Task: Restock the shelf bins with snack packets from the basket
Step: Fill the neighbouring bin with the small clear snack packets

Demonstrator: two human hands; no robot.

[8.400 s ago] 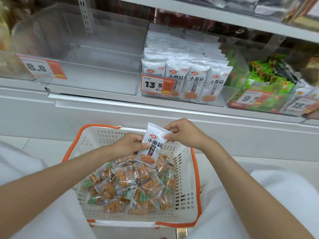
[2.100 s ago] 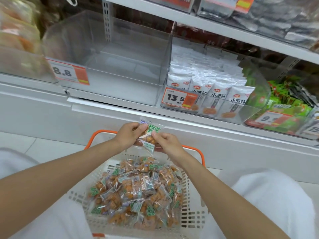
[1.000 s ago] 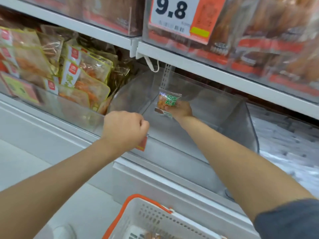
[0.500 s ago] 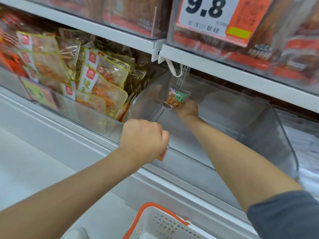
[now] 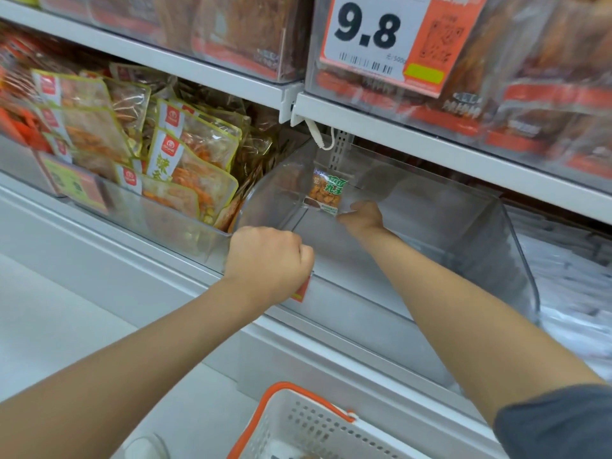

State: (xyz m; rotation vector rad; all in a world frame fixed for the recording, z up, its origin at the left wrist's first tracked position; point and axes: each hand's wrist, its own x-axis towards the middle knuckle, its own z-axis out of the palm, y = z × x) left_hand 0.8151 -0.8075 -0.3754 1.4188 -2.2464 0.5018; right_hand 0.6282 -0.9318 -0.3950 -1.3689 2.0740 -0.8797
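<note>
The packet (image 5: 326,193) is pinched upright by the right hand (image 5: 361,216) (left hand (image 5: 269,260) clenched on the bin (image 5: 364,303) rim); released unsupported, it could be toppled.

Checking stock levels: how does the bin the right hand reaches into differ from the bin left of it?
The middle bin shows only one green-labelled packet, held upright by the right hand; the left bin is packed with larger yellow-edged packets. The left hand grips the middle bin's front edge; no hand touches the left bin. Both are clear plastic, side by side.
</note>
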